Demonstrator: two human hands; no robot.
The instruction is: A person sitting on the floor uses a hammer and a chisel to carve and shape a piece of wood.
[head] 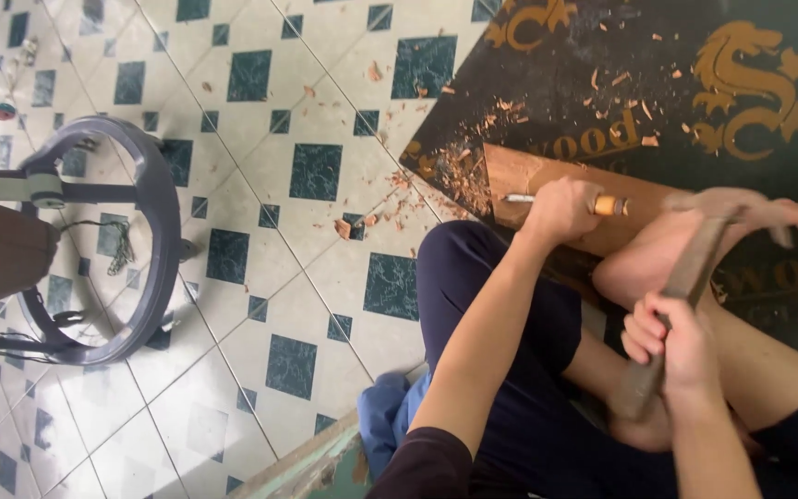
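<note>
Carving step under way: left hand (561, 211) fisted around wooden-handled steel chisel (547, 200), tip on reddish-brown wood slab (547, 180) lying on dark mat (602, 83), braced by bare foot (695, 236). Right hand (671, 346) clenches blurred wooden mallet (685, 286). Next probably needs square blow on chisel butt.

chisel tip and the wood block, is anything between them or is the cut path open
Nothing visible blocks it. The left hand holds the chisel with its metal tip lying right on the wood block. Only loose wood chips lie around the tip. The hammer in the right hand is raised behind the chisel's handle end.
</note>
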